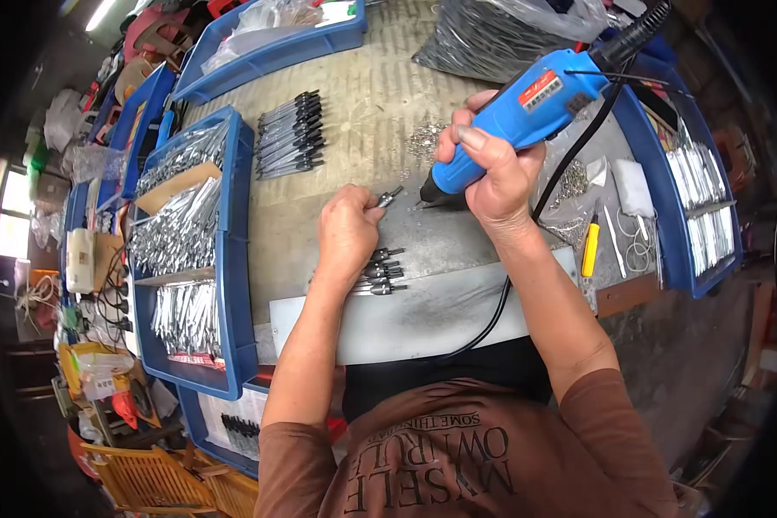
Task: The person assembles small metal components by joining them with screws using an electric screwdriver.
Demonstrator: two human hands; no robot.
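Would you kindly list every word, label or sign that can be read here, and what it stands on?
I won't copy the wording, but here is where it stands:
Brown shirt: large, legible dark lettering, upside down.
Red-and-white label on the blue power tool in the right hand: print too small to read.
Whitish bag at left: too blurred.

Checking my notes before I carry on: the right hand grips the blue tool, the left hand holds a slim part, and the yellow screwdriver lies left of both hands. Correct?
One thing is off: the head view shows the yellow screwdriver right of both hands. The right hand does grip the blue tool, and the left hand holds a slim part.
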